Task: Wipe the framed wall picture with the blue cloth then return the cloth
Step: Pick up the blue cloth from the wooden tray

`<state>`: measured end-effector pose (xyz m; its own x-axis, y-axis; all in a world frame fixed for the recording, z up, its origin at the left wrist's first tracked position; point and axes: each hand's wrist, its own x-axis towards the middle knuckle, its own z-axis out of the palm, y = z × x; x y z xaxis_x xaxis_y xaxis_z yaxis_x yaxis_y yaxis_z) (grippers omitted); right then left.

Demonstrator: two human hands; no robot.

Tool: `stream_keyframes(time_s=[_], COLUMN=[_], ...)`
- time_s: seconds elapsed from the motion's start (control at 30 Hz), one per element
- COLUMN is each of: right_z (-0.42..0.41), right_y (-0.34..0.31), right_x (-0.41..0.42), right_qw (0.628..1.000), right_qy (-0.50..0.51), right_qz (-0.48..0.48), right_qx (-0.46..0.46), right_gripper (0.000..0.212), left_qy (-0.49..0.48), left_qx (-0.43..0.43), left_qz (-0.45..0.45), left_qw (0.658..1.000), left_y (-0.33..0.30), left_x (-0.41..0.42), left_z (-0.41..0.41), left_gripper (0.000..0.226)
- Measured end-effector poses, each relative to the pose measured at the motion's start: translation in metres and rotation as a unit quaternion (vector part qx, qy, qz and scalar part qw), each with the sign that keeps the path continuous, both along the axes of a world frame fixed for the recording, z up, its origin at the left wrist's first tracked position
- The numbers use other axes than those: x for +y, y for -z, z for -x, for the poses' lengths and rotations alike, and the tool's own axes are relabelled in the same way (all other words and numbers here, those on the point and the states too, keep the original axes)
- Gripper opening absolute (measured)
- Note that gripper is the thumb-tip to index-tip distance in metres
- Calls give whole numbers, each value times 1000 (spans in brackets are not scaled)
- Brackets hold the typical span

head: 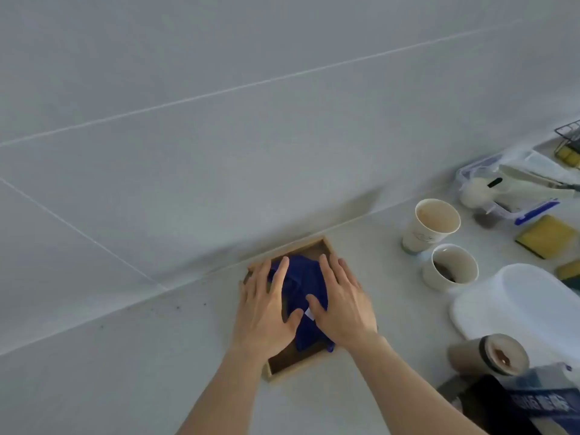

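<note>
Blue cloth (303,287) lies bunched in a shallow wooden tray (284,367) at the counter's (125,372) back edge, against the tiled wall (219,120). Left hand (265,312) and right hand (343,304) rest flat on it, fingers spread, gripping nothing. Framed picture not in view. Risk: a hasty lift could drag the tray or knock the paper cups (431,226) near its right side. Counter pale grey, cluttered toward its right end.

The soft, matt deep-blue cloth (306,287) lies crumpled in a shallow pale wooden tray (317,246) with a darker, dull base. The pale grey surface (125,372) looks smooth and matt. Two white cups (422,235) seem to be paper. The yellow sponge (547,235) is rough; the clear lidded box (477,171) is glossy plastic.
</note>
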<state>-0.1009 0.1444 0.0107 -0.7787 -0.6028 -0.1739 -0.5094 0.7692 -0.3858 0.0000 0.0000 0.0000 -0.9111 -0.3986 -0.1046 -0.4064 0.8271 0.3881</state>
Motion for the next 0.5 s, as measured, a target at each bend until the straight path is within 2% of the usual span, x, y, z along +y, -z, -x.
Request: stream_keyframes(time_s=[0.07,0.13,0.23,0.37,0.5], right_z=[3,3,3,7,13], right_y=[6,11,16,21,24], right_x=[-1,-1,-3,-5,-10], right_qw=[1000,1000,998,999,999], right_qy=[-5,-6,-8,-17,-17], right_qz=[0,-4,-9,-24,-37], right_qx=[-14,-30,-54,-39,-11], right_gripper=[80,77,75,71,41], left_qy=[-10,-22,-39,-61,-87], left_qx=[-28,-45,-60,-49,-43], left_qz=[-57,-75,-69,-54,-77], left_qw=[998,996,995,995,992], left_y=[8,16,23,25,26], left_x=[6,13,21,24,26], left_z=[3,4,7,15,26], left_gripper=[109,110,105,89,73])
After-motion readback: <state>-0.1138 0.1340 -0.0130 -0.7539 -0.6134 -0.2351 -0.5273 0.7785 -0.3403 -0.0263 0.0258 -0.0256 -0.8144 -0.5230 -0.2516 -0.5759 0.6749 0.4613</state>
